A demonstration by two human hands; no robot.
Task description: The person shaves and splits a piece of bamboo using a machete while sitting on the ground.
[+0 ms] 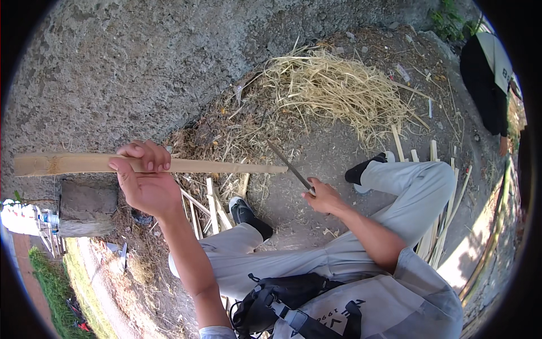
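Observation:
My left hand (148, 179) is closed around a long, flat strip of split bamboo (217, 166), held level across the left half of the head view. A node crosses the strip near its wide left end. In front of my body, my right hand (323, 196) grips a knife (289, 166) with a long, narrow, dark blade pointing up and to the left. The blade lies at the strip's right tip; whether it touches cannot be made out. Most of the knife's handle is hidden in my fist.
A heap of thin bamboo shavings (344, 93) lies on the ground ahead, by a rough concrete wall (135, 73). Split strips (446, 226) lie beside my right leg, others near my left foot. A stone block (87, 206) stands at left. Another person (488, 79) bends at far right.

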